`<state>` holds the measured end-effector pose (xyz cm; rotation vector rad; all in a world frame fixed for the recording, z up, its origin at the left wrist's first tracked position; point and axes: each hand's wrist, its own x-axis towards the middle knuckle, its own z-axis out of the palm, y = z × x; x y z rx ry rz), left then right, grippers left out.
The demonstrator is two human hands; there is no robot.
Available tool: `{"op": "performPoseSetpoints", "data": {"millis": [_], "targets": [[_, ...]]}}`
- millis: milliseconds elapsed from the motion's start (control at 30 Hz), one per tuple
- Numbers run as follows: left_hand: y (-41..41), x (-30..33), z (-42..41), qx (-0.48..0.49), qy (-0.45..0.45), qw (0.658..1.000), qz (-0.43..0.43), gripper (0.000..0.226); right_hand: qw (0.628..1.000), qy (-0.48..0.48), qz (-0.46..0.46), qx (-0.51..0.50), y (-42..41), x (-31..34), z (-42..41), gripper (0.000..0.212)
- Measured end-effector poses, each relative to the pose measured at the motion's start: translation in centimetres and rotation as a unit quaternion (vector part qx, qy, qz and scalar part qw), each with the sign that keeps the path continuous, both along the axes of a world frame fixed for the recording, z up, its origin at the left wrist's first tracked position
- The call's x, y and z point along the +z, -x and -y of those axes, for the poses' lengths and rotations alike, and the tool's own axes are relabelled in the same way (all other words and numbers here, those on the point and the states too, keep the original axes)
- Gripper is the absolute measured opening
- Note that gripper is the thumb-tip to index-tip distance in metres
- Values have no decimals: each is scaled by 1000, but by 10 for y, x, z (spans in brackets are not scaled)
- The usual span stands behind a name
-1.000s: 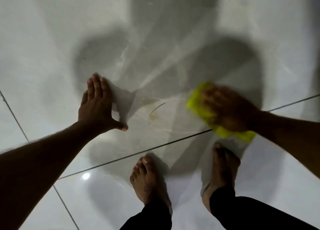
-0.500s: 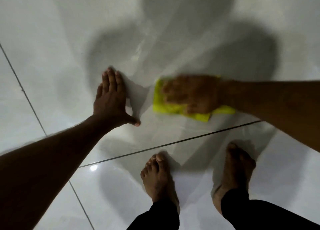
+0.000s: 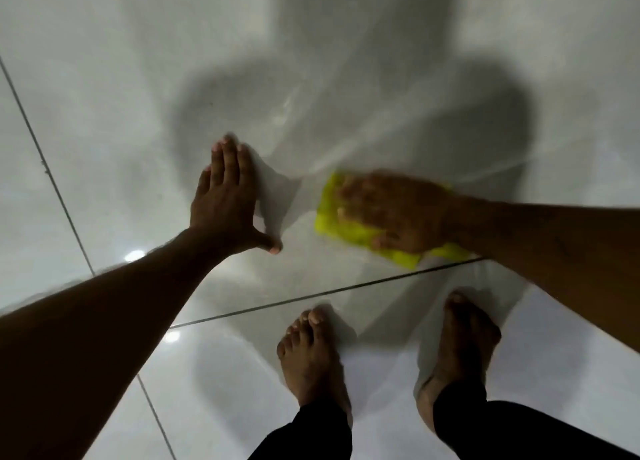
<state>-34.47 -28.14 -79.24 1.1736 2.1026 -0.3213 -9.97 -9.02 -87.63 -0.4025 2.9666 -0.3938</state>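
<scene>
A yellow cloth (image 3: 341,229) lies flat on the glossy white tiled floor (image 3: 114,141), just beyond a dark grout line. My right hand (image 3: 394,212) presses on top of it with spread fingers; the hand is motion-blurred and covers most of the cloth. My left hand (image 3: 227,200) rests flat on the tile to the left of the cloth, fingers straight, thumb stuck out to the right. A hand's width of bare tile separates the two hands.
My two bare feet, the left foot (image 3: 308,355) and the right foot (image 3: 460,348), stand on the near tile below the hands, with dark trouser legs above them. Grout lines (image 3: 311,295) cross the floor. Shadows of my body fall on the tile ahead.
My right hand has slid the yellow cloth leftward, from over the grout line at the right to close beside my left hand. My left hand has stayed planted flat.
</scene>
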Motion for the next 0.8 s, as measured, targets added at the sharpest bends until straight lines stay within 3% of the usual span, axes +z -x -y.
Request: {"op": "performPoseSetpoints", "data": {"millis": [33,67,133,200,267,300,333,367,400,433,467,500,533,567,600,633,700,733,800], "targets": [[4,0,-2,3,-3,1000,-4,173,991,-26,2,-129,2,-1,-8,71],[7,-1,-5,5,-5,1000,-7,173,958,-64,3,-281,4,0,-11,72],[9,1,-9,7,2,1000,-7,173,825,-104,17,-555,9,7,5,71],[5,3,-6,14,13,1000,-2,173,657,-81,49,-748,24,14,33,71],[-3,0,-3,17,15,1000,-3,174,476,-2,74,-876,54,21,43,76],[-6,-2,-3,13,14,1000,-6,174,404,43,79,-911,69,25,43,78],[-8,-5,-5,7,13,1000,-7,173,360,75,88,-926,80,29,46,79],[-8,-7,-7,2,11,1000,-8,173,359,85,105,-924,86,31,55,79],[-7,-8,-7,2,10,1000,-11,173,396,77,124,-906,88,32,71,79],[-5,-8,-6,4,12,1000,-14,174,469,52,133,-872,83,32,90,78],[-4,-7,-4,5,16,1000,-16,174,583,25,121,-803,70,32,111,77],[-3,-6,-2,5,19,1000,-21,174,722,17,99,-685,52,33,128,76],[-3,-5,-2,4,20,999,-26,174,848,24,81,-522,34,33,131,75],[-3,-4,-3,2,20,999,-29,174,938,40,58,-340,22,29,118,74],[-4,-3,-5,-1,22,999,-29,174,982,51,35,-176,18,24,95,72],[-4,-3,-7,-4,21,999,-28,173,997,49,16,-49,22,19,68,68],[-1,-2,-10,-1,21,999,-33,173,996,35,-12,86,49,12,20,62],[0,0,-8,0,27,999,-35,173,995,38,-24,89,64,9,7,59],[2,4,-2,-2,38,999,-38,172,999,32,-28,-16,86,10,-17,59]]}}
